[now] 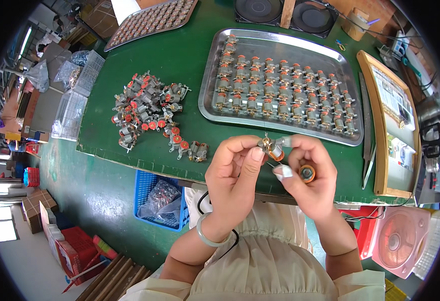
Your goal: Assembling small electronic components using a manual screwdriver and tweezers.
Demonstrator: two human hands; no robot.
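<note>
Above the table's near edge, my left hand (237, 170) pinches a small metal motor (267, 145) between thumb and fingertips. My right hand (310, 173) is closed around a slim tool with a round amber handle end (307, 173), which looks like a small screwdriver. A thin metal shaft shows beside the right thumb, close to the motor. White tape covers the right thumb tip and a fingertip. Fine wire or copper-coloured parts show on the motor, partly hidden by fingers. Just beyond my hands, a metal tray (285, 43) carries rows of similar motors (267, 90) with orange-red parts.
Loose motors (147, 103) are heaped on the green table (195, 65) at left. A second filled tray (152, 22) stands far left. At right lie long metal tools (366, 125) and a wooden frame (380, 150). Below are a blue basket (142, 195) and a pink fan (395, 241).
</note>
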